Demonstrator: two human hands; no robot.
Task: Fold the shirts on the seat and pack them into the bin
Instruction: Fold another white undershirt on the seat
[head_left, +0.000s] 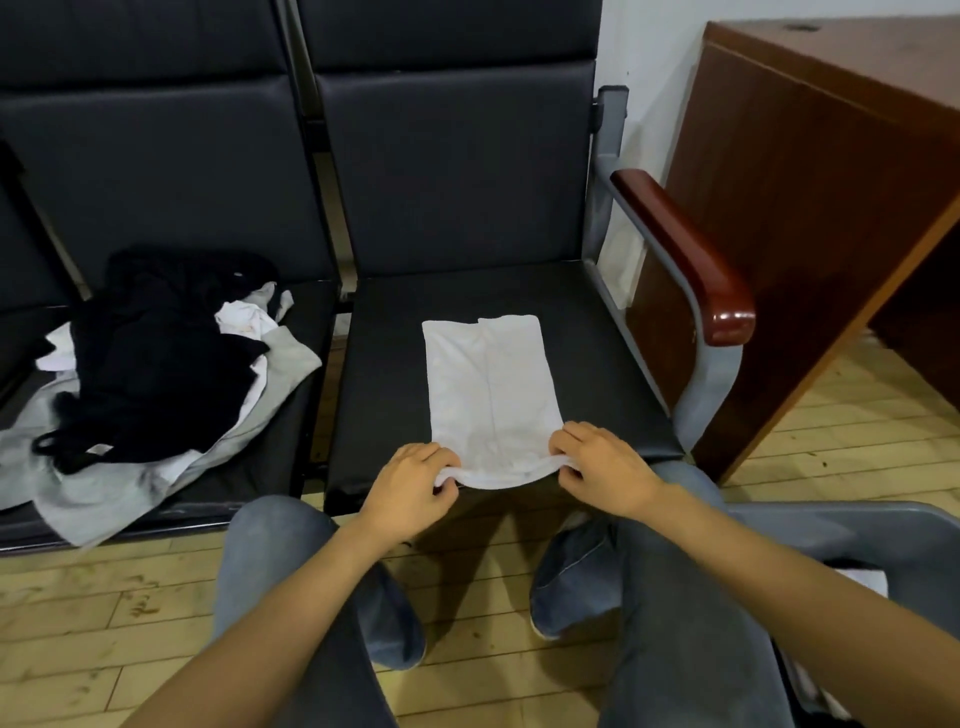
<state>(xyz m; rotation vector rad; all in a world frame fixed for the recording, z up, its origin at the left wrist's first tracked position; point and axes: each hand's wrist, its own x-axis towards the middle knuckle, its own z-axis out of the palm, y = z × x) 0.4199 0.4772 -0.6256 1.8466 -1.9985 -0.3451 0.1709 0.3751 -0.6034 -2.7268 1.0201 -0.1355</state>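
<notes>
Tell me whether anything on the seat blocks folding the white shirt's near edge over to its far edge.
Nothing visible does. The left hand and right hand pinch the near edge of the flat white shirt; the heap of black, white and grey clothes lies apart on the neighbouring black seat.

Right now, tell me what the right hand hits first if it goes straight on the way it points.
Most likely the white shirt: the right hand pinches its near edge and points across it.

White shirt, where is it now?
Head view: the white shirt lies on the right seat, its near edge gripped by the left hand and right hand.
</notes>
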